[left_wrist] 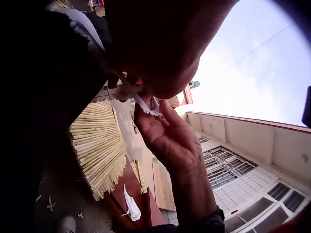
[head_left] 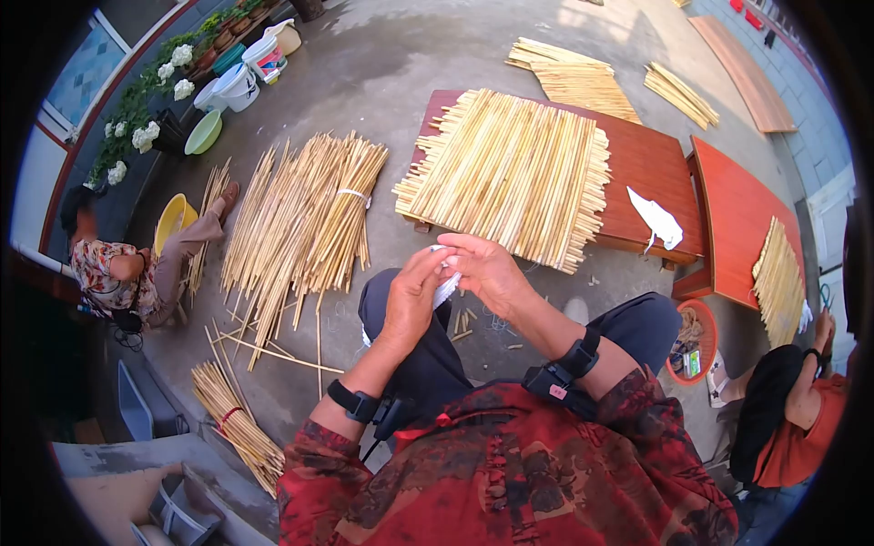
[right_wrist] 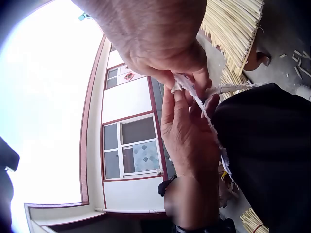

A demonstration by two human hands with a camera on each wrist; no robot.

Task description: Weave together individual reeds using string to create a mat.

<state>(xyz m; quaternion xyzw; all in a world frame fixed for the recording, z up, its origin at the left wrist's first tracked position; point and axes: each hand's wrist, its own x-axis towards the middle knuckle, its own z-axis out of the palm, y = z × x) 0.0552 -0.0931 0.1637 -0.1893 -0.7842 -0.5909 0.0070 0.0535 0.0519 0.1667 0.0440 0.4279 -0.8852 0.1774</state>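
Right now, a thin white strip of cloth is up between the two hands, in front of the person's dark knees. The left hand pinches it with thumb and finger, and the right hand pinches it too, with the fingertips of both hands close together. The strip has fuzzy edges, and part of it hangs down near a knee. Just past the hands, a big mat of pale sticks lies on a low red-brown table, poking out over the near edge. A white cloth lies on the same table, beside the mat. Little cut bits of stick are on the ground below. To the left is a big heap of loose sticks, and to the right stands an orange basket. Farther left, someone in a flowery top sits by a yellow tub. The hands get in the way of each other, so you can't see just where the fingertips touch or where the strip ends. In the left wrist view, the near hand is very dark. Another person in orange is partly cut off by the round black edge.
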